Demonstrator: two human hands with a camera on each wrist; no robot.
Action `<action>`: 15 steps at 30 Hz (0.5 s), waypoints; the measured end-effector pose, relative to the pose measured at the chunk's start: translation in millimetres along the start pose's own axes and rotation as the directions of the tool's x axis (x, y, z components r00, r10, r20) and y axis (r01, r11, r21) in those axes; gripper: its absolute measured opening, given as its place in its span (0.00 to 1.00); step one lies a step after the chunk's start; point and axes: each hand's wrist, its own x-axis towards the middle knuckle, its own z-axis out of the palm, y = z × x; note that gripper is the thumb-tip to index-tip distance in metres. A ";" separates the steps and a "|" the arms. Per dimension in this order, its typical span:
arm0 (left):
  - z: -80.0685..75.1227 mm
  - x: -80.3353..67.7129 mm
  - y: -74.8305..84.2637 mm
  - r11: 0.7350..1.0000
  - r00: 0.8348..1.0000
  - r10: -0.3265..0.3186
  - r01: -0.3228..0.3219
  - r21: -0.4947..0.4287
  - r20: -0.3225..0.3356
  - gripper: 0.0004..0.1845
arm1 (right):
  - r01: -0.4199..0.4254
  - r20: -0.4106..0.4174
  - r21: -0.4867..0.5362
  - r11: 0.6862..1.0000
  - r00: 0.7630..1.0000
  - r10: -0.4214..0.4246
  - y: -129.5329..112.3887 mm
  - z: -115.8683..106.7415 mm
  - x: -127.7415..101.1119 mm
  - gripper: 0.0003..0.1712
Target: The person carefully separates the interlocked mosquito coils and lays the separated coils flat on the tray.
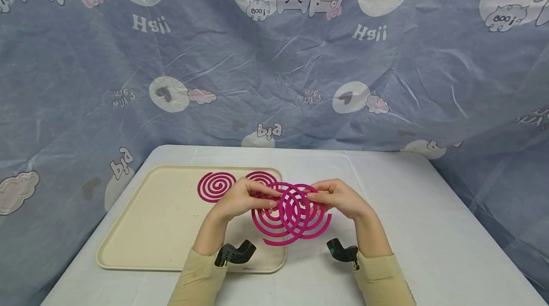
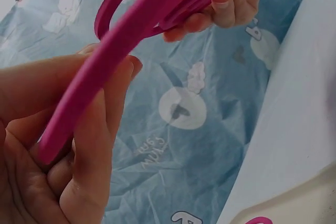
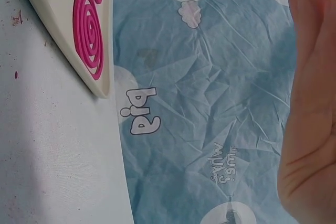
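Observation:
Two interlocked pink spiral coils (image 1: 291,220) hang in the air above the white table (image 1: 429,229). My left hand (image 1: 268,196) pinches the left part of the coils and my right hand (image 1: 314,196) pinches the right part. The left wrist view shows a thick pink coil band (image 2: 131,35) running between my left fingers (image 2: 89,145) up to my right fingertips (image 2: 226,9). Only my right palm (image 3: 310,103) and a sliver of pink show in the right wrist view.
A beige tray (image 1: 150,229) lies on the left half of the table, with two more pink spiral coils (image 1: 216,186) (image 1: 261,177) at its far edge. A blue cartoon-print cloth (image 1: 274,82) hangs behind and beside the table.

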 end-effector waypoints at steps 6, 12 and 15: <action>-1.9 0.3 -3.6 0.999 0.998 0.001 -0.004 0.051 0.060 0.12 | 0.013 0.076 -0.026 1.000 0.997 -0.011 -2.0 -0.6 -1.0 0.14; 0.4 2.4 -3.2 0.999 0.999 0.021 -0.019 0.047 -0.042 0.13 | -0.008 -0.060 -0.041 0.999 0.998 0.005 -2.5 1.7 0.4 0.17; 1.8 2.9 -3.0 0.999 0.990 0.040 -0.034 0.042 -0.132 0.14 | -0.015 -0.162 -0.014 1.000 0.987 0.013 -4.1 3.9 1.4 0.18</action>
